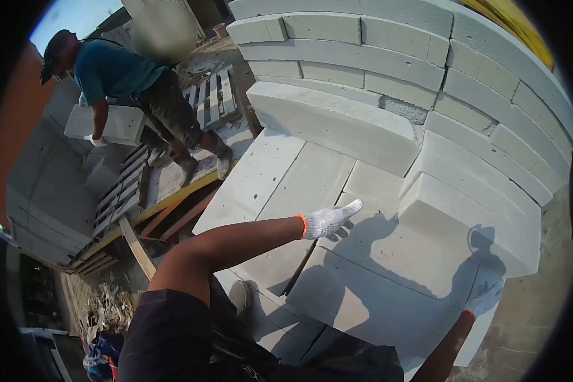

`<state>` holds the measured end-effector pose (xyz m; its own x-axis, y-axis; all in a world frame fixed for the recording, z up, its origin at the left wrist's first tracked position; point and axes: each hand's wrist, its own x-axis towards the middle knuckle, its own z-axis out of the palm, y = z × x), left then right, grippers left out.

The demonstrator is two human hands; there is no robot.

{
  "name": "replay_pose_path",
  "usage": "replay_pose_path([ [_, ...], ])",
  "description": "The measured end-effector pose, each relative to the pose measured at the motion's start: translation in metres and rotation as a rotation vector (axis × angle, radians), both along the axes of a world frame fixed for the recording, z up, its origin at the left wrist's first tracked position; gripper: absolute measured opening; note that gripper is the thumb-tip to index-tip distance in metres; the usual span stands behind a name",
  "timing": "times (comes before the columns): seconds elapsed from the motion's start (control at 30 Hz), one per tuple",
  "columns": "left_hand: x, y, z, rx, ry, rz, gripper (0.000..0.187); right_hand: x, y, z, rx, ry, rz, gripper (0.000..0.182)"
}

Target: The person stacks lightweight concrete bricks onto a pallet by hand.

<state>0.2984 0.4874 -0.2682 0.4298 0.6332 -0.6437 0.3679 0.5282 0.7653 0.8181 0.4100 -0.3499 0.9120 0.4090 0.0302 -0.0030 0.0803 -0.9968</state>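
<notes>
My left hand [328,221], in a white knit glove with an orange cuff, is held out above pale concrete blocks [293,184]. Its thumb points away from the fingers, and nothing is in it. At the lower right, my right hand [486,297] wears the same kind of glove and lies partly in shadow. Its fingers look stretched out near the edge of the block layer, beside a shaded block [395,299]; whether it touches cannot be made out. A long block [337,121] stands on edge before the stacked wall, and more blocks [465,216] sit to the right.
Stacked blocks [363,54] form a wall at the back. On the left, a co-worker [118,70] in a teal shirt bends over, carrying a block [105,123]. Wooden pallets [124,188] and a yellow-edged platform [172,194] lie there. Rubble [111,309] is below.
</notes>
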Motion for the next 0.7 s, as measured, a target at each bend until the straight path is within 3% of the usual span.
replay_pose_path([
  [0.1,-0.120,-0.052,0.011,-0.040,0.130,0.004,0.093,-0.142,0.014,-0.008,-0.043,-0.052,0.697,0.047],
  [0.17,-0.207,-0.089,0.008,-0.050,0.071,0.287,0.092,-0.268,0.017,0.041,-0.151,-0.303,1.041,0.049],
  [0.23,-0.290,-0.135,0.020,0.065,-0.104,0.770,0.093,-0.374,0.021,0.101,-0.229,-0.609,1.442,0.053],
  [0.3,-0.375,-0.192,0.035,0.346,-0.368,1.285,0.099,-0.447,0.045,0.130,-0.214,-0.609,1.737,0.057],
  [0.37,-0.456,-0.250,0.073,0.648,-0.515,1.650,0.104,-0.520,0.089,0.152,-0.236,-0.514,1.871,0.060],
  [0.43,-0.521,-0.297,0.128,0.950,-0.640,1.934,0.107,-0.603,0.132,0.193,-0.286,-0.067,1.919,0.075],
  [0.47,-0.542,-0.316,0.154,1.094,-0.636,1.955,0.106,-0.643,0.158,0.205,-0.294,0.047,1.932,0.087],
  [0.53,-0.557,-0.342,0.198,1.173,-0.479,1.760,0.097,-0.725,0.203,0.213,-0.251,0.370,1.994,0.103],
  [0.6,-0.556,-0.361,0.228,1.047,-0.318,1.451,0.096,-0.794,0.229,0.210,-0.099,0.499,1.965,0.104],
  [0.63,-0.545,-0.350,0.231,1.019,-0.152,1.626,0.097,-0.831,0.260,0.193,-0.044,0.846,2.080,0.094],
  [0.7,-0.483,-0.329,0.210,1.122,0.048,1.524,0.086,-0.845,0.246,0.198,0.023,0.686,1.797,0.090],
])
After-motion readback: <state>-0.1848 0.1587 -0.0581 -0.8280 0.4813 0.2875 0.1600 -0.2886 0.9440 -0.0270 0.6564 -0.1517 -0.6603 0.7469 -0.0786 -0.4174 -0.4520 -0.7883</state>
